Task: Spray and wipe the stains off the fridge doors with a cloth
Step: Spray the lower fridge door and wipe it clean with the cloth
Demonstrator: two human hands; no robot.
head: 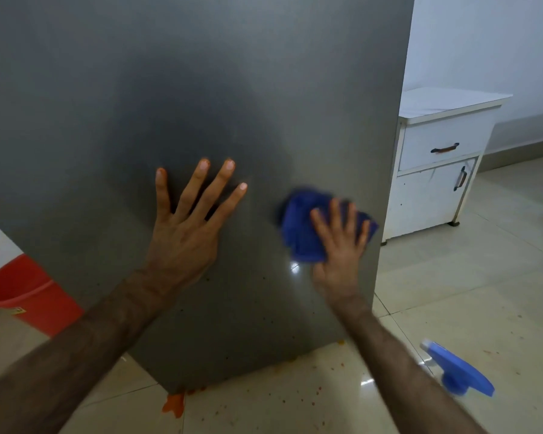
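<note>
The grey fridge door (176,89) fills most of the view. My left hand (188,223) lies flat on it with fingers spread and straight, holding nothing. To its right, my right hand (339,245) presses a blue cloth (304,227) flat against the door near its right edge; the fingers are straight and the cloth is blurred. Small dark specks dot the door's lower part. A spray bottle with a blue trigger head (458,371) stands on the floor at the lower right, apart from both hands.
A white cabinet (433,170) with a drawer and a door stands right of the fridge. An orange-red bucket (29,292) sits on the floor at left. Orange splashes (174,404) and fine specks mark the tiled floor below the fridge.
</note>
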